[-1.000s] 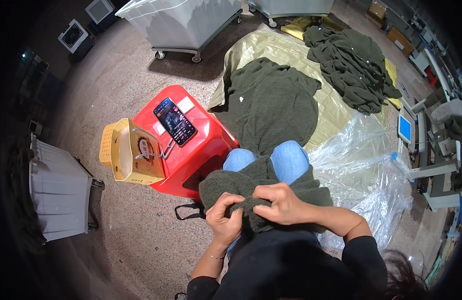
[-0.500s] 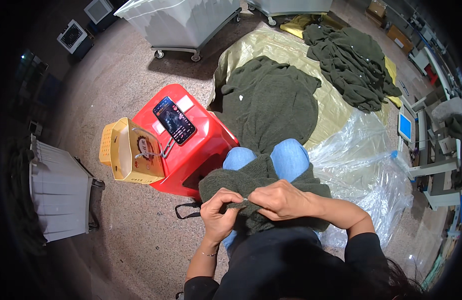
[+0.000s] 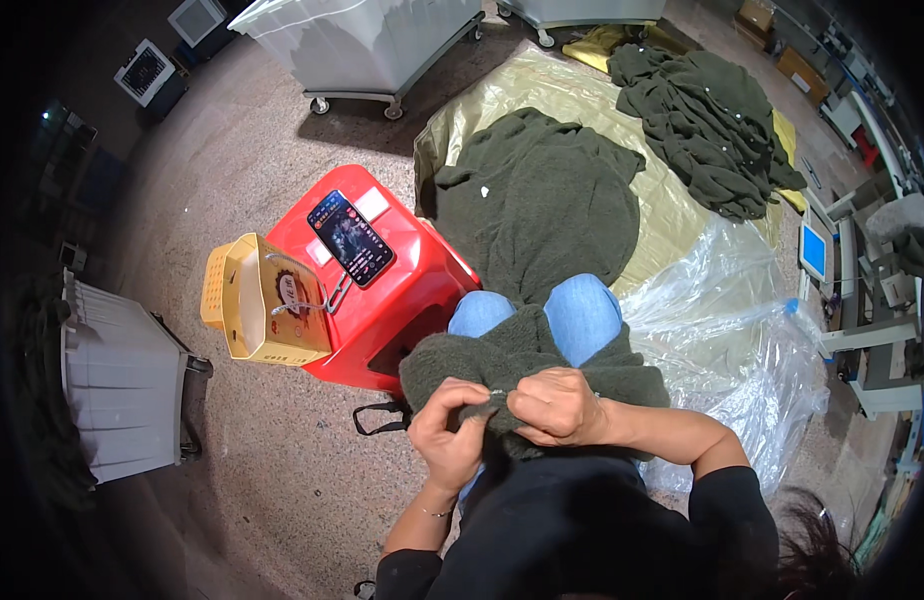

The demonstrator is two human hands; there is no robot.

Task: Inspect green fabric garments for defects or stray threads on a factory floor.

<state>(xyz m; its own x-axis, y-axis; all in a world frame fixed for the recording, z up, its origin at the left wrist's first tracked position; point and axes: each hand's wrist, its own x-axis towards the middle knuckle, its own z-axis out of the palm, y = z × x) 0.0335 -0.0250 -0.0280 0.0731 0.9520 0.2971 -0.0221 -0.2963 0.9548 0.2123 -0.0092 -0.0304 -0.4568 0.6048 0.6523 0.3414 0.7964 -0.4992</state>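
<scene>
Left hand (image 3: pixel 448 440) pinching, right hand (image 3: pixel 559 408) curled just beside it, each grip is closed on green fabric (image 3: pixel 447 365).

The cloth on the lap (image 3: pixel 442 362) is a plain dark olive green, as are the spread cloth (image 3: pixel 542 200) and the farther heap (image 3: pixel 687 130), the latter dotted with white. The trousers (image 3: pixel 582 320) are light blue, the top (image 3: pixel 582 520) black. Glossy red covers the stool (image 3: pixel 414 258), broken by white square patches (image 3: pixel 372 205). The phone (image 3: pixel 352 240) shows a dark screen with white and pinkish marks. The bag (image 3: pixel 307 332) is golden yellow with a dark reddish emblem; the perforated basket (image 3: pixel 216 290) is yellow. Speckles of pinkish grey pattern the floor (image 3: pixel 302 480). The left bin (image 3: pixel 132 390) is pale grey; its shadowed drape (image 3: pixel 44 390) seems blackish green.
</scene>
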